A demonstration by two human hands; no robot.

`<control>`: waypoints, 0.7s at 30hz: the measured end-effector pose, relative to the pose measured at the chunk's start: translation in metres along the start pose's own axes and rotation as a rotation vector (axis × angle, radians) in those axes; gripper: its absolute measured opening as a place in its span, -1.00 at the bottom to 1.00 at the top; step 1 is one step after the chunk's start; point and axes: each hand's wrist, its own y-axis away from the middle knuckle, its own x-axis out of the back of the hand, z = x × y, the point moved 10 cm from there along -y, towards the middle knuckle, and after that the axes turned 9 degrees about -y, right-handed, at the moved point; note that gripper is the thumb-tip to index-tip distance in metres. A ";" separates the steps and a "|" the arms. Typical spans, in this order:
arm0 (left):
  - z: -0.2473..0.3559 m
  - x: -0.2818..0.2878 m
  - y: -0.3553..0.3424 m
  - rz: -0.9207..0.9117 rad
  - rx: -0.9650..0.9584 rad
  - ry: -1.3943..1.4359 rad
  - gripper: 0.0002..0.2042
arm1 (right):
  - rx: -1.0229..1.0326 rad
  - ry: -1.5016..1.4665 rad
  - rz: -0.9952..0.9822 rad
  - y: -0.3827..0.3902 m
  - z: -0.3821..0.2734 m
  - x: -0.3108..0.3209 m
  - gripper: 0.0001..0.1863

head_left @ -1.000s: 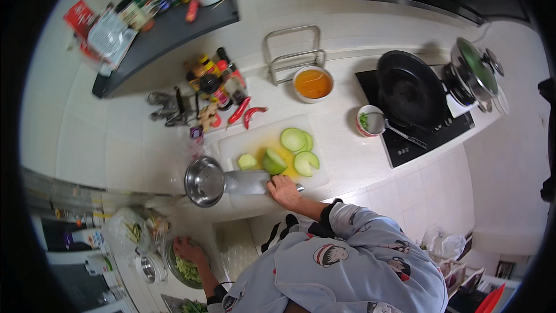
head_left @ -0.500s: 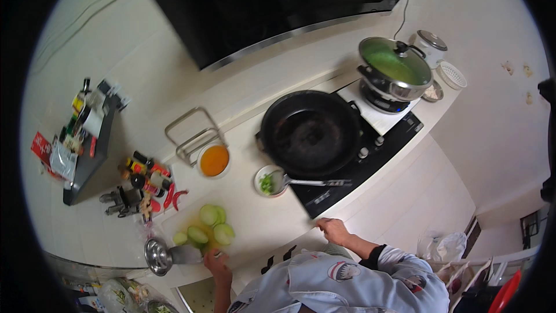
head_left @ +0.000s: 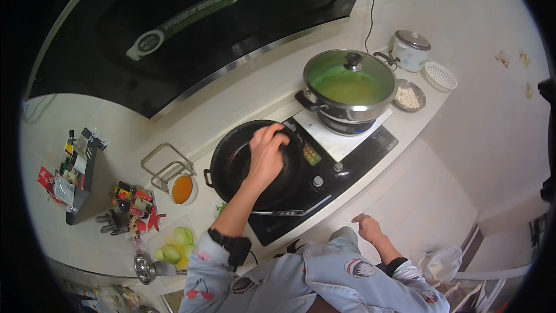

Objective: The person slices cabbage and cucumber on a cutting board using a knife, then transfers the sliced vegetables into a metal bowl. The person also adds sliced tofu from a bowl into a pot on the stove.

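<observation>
My left hand [head_left: 267, 152] is raised over a large black wok [head_left: 229, 165] on the stove, palm down, fingers bent and apart. Nothing shows in it, though its underside is hidden. The fingertips are near the wok's far right rim; I see no clear contact. My right hand [head_left: 369, 229] is loosely curled in front of the counter edge, apart from everything, with nothing visible in it. A metal-handled utensil [head_left: 295, 212] lies across the stove's near left part. Its head is hidden behind my left forearm, beside a bowl of chopped green pieces [head_left: 219, 207].
Right of the wok stands a lidded steamer pot [head_left: 350, 90] on a small cooker. A bowl of white pieces [head_left: 409, 97], a white basket [head_left: 440, 77] and a small lidded pot [head_left: 412, 51] sit beyond. Leftward are an orange-filled bowl [head_left: 182, 189], green vegetable pieces [head_left: 171, 254] and bottles.
My left hand has gone from beside the green vegetable pieces up over the wok. My right hand is now farther from the counter edge. The whole view has turned toward the right.
</observation>
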 end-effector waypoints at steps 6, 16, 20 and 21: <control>0.053 -0.126 -0.190 -0.225 0.101 -0.124 -0.61 | -0.086 0.026 0.089 -0.037 0.115 0.118 -0.78; 0.052 -0.288 -0.328 -0.484 0.403 -0.411 -0.51 | -0.157 -0.018 0.069 -0.043 0.288 0.264 -0.84; 0.049 -0.273 -0.329 -0.395 0.403 -0.429 -0.59 | -0.232 -0.142 -0.061 -0.050 0.320 0.253 -0.84; 0.048 -0.266 -0.332 -0.397 0.413 -0.415 -0.59 | -0.194 -0.151 -0.083 -0.054 0.319 0.251 -0.85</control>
